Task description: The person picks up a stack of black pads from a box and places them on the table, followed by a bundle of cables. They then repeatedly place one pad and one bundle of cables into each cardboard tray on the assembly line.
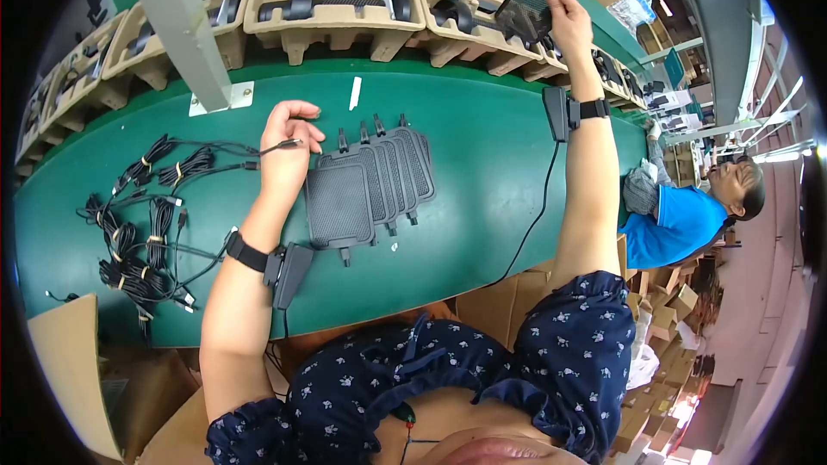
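My left hand [289, 136], fingers curled, has the plug end of a black cable [277, 147] across it; the exact grip is partly hidden. It is above the left end of a row of dark grey mesh panels [338, 205], which overlap flat on the green table with small tabs at their edges. Stretched out to the far right, my right hand [571, 27] pinches the edge of a similar dark mesh panel [524, 10]. That panel is tilted over a moulded pulp tray [482, 39] with black parts inside.
Bundled black cables [146, 245] are heaped on the left of the table [465, 241]. Pulp trays [336, 30] line the far edge behind a metal post [185, 26]. An open carton [73, 370] stands at near left. A co-worker in blue [680, 224] sits at right.
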{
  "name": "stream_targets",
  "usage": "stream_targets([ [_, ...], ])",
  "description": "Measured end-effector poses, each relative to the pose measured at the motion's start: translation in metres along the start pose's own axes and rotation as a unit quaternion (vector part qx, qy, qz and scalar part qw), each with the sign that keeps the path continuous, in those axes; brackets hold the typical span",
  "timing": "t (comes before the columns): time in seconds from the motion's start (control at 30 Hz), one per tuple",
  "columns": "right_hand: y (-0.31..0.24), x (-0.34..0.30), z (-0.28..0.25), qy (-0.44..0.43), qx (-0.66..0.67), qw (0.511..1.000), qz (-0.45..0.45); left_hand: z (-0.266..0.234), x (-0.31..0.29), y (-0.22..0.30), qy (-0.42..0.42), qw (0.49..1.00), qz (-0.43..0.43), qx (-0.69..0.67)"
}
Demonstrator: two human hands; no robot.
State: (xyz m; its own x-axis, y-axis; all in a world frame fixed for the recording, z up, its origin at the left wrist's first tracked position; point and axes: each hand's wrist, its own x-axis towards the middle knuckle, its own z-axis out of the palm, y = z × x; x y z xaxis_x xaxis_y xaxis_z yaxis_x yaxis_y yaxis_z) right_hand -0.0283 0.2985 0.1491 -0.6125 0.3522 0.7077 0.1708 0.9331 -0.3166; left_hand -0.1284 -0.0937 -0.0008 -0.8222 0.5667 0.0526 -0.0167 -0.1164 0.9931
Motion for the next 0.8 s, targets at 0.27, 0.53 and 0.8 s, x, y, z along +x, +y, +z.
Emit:
stream_targets([
  [0.27,0.024,0.000,0.063,-0.069,-0.132,0.988,-0.031,-0.011,-0.003,-0.001,0.026,0.999,-0.012,0.023],
  [0.53,-0.023,-0.036,0.078,-0.053,-0.350,0.932,-0.080,-0.006,-0.003,-0.008,0.026,0.998,0.039,-0.038],
  [0.8,-0.281,-0.070,0.137,-0.193,0.168,0.905,-0.339,0.002,0.003,-0.013,0.030,0.997,0.067,-0.006],
])
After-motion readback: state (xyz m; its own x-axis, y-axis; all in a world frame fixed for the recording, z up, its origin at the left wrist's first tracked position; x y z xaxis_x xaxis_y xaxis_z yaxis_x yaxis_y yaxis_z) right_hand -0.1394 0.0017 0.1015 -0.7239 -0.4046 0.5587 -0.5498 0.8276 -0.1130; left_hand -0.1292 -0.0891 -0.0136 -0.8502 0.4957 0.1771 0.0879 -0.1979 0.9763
